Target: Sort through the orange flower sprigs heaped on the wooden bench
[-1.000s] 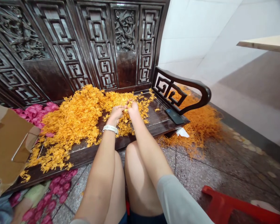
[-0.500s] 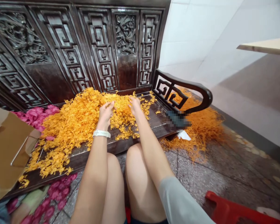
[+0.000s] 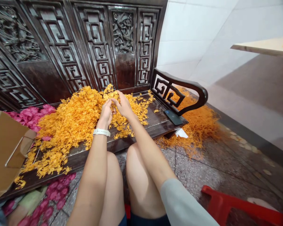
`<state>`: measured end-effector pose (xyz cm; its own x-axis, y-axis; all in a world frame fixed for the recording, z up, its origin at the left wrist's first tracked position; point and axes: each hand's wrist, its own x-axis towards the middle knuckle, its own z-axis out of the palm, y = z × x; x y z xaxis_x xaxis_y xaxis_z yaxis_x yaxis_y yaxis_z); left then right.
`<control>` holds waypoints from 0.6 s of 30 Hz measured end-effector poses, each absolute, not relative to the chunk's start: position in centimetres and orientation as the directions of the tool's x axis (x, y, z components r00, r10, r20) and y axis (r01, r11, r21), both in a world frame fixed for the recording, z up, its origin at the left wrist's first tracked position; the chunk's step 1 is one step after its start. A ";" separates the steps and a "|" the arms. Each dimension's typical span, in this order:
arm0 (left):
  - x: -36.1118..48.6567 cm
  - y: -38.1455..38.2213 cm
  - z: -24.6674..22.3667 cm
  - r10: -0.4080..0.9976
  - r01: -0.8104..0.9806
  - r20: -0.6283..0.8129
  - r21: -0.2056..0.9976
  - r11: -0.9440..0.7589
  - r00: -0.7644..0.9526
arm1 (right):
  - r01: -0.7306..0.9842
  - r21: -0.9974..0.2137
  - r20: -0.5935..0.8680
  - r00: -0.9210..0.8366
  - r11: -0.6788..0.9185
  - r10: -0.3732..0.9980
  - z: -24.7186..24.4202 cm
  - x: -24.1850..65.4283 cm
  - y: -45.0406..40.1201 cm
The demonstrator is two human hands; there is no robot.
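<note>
A large heap of yellow-orange plastic flower pieces (image 3: 77,116) spreads over the seat of a dark carved wooden bench (image 3: 153,128). Above its right part my left hand (image 3: 106,111), with a white watch band (image 3: 101,132) on the wrist, has its fingers curled around yellow pieces. Close against it is my right hand (image 3: 124,105), its fingers bent and the thumb reaching to the left fingertips. A yellow cluster (image 3: 109,91) sticks up just beyond both hands, at the fingers.
Pink flowers (image 3: 33,117) lie at the left beside a cardboard box (image 3: 9,150). A phone (image 3: 173,117) rests near the bench's armrest (image 3: 200,91). Orange strands (image 3: 191,135) cover floor at the right. A red stool (image 3: 235,204) stands lower right; a person's arm (image 3: 21,213) shows lower left.
My right hand has moved left to meet my left hand. A yellow cluster now rises at the fingers. The view has shifted slightly.
</note>
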<state>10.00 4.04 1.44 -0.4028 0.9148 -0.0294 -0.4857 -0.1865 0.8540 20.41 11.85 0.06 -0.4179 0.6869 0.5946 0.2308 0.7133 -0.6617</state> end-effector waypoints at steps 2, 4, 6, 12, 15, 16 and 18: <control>9.9 3.5 1.7 0.913 -0.399 0.001 0.899 -0.179 -0.407 | 0.296 -0.646 0.598 -0.375 0.703 0.708 0.1 20.9 12.1; 9.6 3.0 1.8 0.923 -0.284 0.015 0.949 -0.134 -0.385 | 0.336 -0.656 0.598 -0.317 0.676 0.736 0.0 21.5 12.5; 9.3 2.6 1.7 0.939 -0.180 0.005 0.981 -0.071 -0.344 | 0.333 -0.660 0.609 -0.288 0.673 0.739 -0.2 21.8 12.8; 10.1 3.5 0.8 0.948 -0.069 0.067 0.993 -0.093 -0.310 | 0.063 -0.874 0.480 -0.044 0.482 0.876 -0.9 21.2 14.0; 12.4 4.6 0.5 0.900 -0.105 0.082 0.985 -0.140 -0.429 | -0.337 -0.932 0.089 0.137 0.131 0.987 -1.3 20.1 14.6; 13.4 5.0 0.4 0.881 -0.140 0.057 0.981 -0.137 -0.469 | -0.436 -0.899 -0.030 0.137 0.033 0.990 -1.5 19.7 14.7; 15.3 5.7 0.2 0.851 -0.222 -0.002 0.966 -0.134 -0.525 | -0.539 -0.838 -0.151 0.090 -0.079 0.984 -1.9 19.0 14.8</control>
